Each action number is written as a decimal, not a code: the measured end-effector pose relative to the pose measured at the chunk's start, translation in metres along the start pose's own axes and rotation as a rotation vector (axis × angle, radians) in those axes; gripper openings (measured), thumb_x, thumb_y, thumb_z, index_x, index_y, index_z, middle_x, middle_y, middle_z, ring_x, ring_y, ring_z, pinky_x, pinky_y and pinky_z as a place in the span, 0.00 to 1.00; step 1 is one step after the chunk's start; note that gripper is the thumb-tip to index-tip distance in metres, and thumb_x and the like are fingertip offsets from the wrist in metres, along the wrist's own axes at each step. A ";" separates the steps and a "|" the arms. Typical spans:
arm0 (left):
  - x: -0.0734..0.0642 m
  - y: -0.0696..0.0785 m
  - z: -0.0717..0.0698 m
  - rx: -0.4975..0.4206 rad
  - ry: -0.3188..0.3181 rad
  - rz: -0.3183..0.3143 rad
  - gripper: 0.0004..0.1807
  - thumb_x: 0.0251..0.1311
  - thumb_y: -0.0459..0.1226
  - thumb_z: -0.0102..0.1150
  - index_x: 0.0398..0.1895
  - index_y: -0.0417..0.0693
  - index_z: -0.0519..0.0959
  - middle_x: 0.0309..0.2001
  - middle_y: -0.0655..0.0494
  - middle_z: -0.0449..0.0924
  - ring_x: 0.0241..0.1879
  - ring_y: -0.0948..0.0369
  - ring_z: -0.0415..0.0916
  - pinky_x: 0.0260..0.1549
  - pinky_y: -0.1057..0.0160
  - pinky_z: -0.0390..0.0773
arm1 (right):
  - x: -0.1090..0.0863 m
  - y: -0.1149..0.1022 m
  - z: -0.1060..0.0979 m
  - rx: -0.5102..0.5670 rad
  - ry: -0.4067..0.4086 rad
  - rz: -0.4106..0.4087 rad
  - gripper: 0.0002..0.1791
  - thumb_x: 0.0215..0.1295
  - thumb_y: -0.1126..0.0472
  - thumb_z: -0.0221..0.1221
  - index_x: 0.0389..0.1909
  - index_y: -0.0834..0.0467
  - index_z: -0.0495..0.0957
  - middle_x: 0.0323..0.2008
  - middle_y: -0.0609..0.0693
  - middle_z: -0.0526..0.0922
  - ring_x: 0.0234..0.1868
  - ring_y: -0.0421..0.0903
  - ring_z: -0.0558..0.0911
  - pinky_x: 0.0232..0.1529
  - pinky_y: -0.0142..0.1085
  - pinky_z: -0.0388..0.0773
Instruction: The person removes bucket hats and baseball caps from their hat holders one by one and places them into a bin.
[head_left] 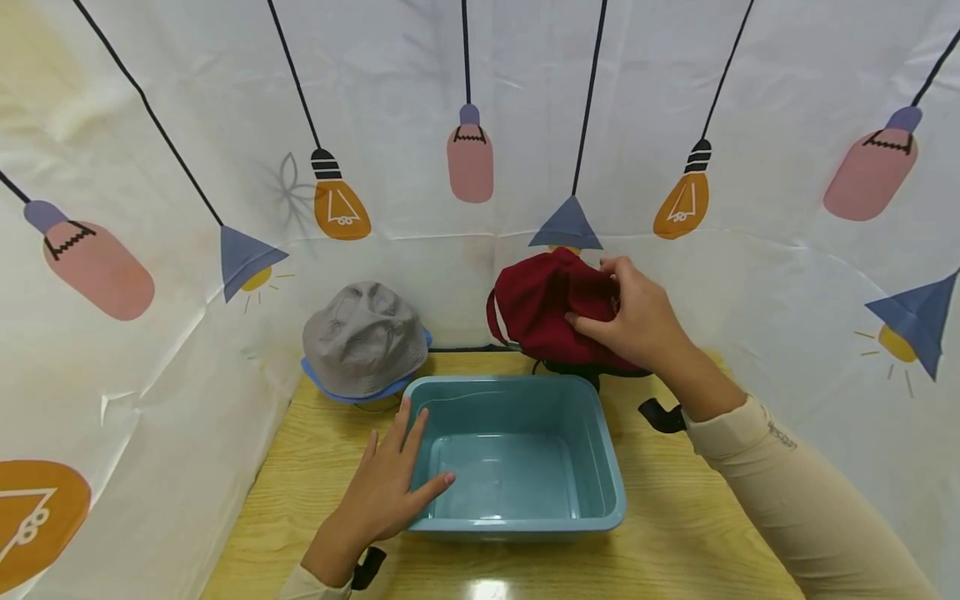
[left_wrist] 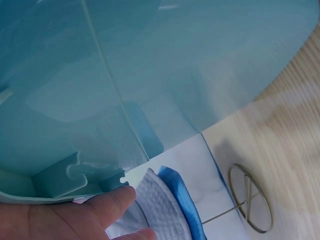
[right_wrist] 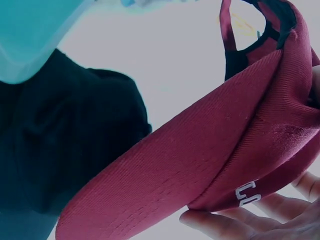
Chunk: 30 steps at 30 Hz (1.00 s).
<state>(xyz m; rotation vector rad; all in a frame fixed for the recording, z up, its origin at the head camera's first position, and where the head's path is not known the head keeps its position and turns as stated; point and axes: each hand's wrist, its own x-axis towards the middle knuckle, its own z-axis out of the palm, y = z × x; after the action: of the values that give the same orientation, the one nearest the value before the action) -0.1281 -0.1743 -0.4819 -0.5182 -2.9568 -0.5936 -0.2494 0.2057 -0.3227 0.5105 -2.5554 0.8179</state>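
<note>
Resting with fingers spread apart, my left hand (head_left: 382, 487) touches the blue bin (head_left: 517, 526) at its left rim; wood shows between it and the desk's (head_left: 675, 500) right edge. By the far left corner sits a gray hat (head_left: 365, 342); near the far right, my right hand (head_left: 639, 317) pinches the red cap (head_left: 536, 312).

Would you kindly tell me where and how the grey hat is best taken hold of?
I would pinch the grey hat by its crown, coming from above, probably with the nearer left hand. It sits crown up, and its creased cloth looks soft enough to gather; the far left corner of the blue-green bin crowds the brim's near right.
</note>
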 end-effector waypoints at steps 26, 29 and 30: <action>0.000 0.001 -0.001 -0.012 0.005 -0.008 0.58 0.64 0.72 0.51 0.86 0.52 0.44 0.85 0.47 0.38 0.81 0.44 0.51 0.73 0.28 0.51 | -0.030 -0.031 0.016 0.021 -0.120 -0.009 0.43 0.54 0.45 0.77 0.63 0.60 0.68 0.68 0.57 0.76 0.50 0.51 0.82 0.47 0.50 0.85; 0.000 0.001 -0.001 -0.006 0.003 -0.010 0.58 0.64 0.74 0.48 0.86 0.52 0.43 0.85 0.47 0.38 0.81 0.45 0.52 0.73 0.28 0.52 | -0.033 -0.035 0.017 0.019 -0.110 -0.038 0.41 0.53 0.45 0.77 0.60 0.59 0.69 0.69 0.56 0.75 0.51 0.51 0.82 0.47 0.49 0.85; 0.000 0.001 -0.001 -0.007 0.004 -0.010 0.58 0.63 0.75 0.48 0.86 0.52 0.43 0.85 0.47 0.38 0.81 0.45 0.52 0.73 0.28 0.52 | -0.034 -0.037 0.017 0.019 -0.109 -0.047 0.40 0.53 0.45 0.77 0.60 0.59 0.69 0.70 0.56 0.75 0.52 0.51 0.82 0.47 0.48 0.85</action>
<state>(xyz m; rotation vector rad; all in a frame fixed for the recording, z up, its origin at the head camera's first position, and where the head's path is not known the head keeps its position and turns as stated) -0.1277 -0.1741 -0.4807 -0.5022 -2.9566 -0.6050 -0.2081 0.1747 -0.3349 0.6347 -2.6258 0.8188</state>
